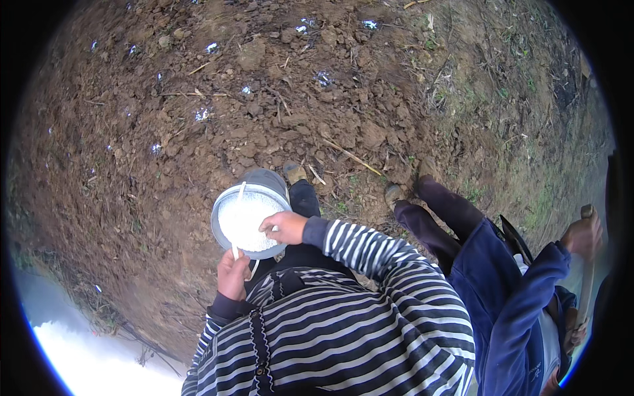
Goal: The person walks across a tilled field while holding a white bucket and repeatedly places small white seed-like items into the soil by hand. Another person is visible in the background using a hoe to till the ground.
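Note:
A grey bucket (265,179) full of white granules (242,220) hangs in front of my body, its open top facing the camera. A pale strap or handle (240,194) crosses over its mouth. My left hand (234,272) grips this handle at the near rim. Over the right part of the granules is my right hand (285,227), fingertips drawn together at their surface; whether granules are pinched between them cannot be seen.
Brown clods of soil (257,119) with dry stalks (352,157) and scattered white patches (202,115) lie ahead. At the right, close beside me, stands a person in a blue top (495,297) holding a wooden handle (587,277). Grass and weeds grow beyond.

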Demonstrator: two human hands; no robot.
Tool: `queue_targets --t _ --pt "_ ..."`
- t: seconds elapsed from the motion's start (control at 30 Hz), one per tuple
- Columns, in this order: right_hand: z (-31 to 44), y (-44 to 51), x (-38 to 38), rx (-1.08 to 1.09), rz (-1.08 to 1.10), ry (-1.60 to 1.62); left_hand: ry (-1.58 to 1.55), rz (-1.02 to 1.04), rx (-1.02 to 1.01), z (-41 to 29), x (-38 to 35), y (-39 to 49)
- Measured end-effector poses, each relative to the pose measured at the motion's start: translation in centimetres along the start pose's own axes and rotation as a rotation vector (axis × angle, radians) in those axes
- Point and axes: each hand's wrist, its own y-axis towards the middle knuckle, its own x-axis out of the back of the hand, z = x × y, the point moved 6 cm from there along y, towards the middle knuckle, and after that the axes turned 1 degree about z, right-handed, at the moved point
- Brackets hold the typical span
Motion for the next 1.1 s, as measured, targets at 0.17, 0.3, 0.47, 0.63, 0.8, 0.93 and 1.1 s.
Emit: queue_targets --t 0.17,0.3,0.47,0.63,0.8,0.93,1.1 --pt "-0.1 2.3 -4.9 0.056 -0.108 -0.826 0.019 0.017 0.004 -0.7 -1.0 -0.7" --pt "-2.5 3.7 -6.2 0.121 -0.155 -0.942 0.019 0.061 -0.014 -0.7 -1.4 -0.8" --pt "-3.4 3.6 -5.5 0.061 -0.185 -0.829 0.045 0.119 -0.007 -0.7 -2.0 -0.7" --pt "-1.8 3.7 -6.5 0.066 -0.134 -0.683 0.021 0.036 -0.012 -0.3 -0.1 -1.8" --pt "-1.1 1.1 -3.8 0.013 -0.155 -0.563 0.013 0.142 -0.008 0.7 -1.1 -0.1" --pt "0.1 1.3 -4.2 -0.027 -0.124 -0.485 0.017 0.118 -0.080 0.6 0.6 -0.6" --pt "1.9 2.2 -5.3 0.091 -0.090 -0.439 0.400 0.107 -0.259 2.0 4.2 0.9"
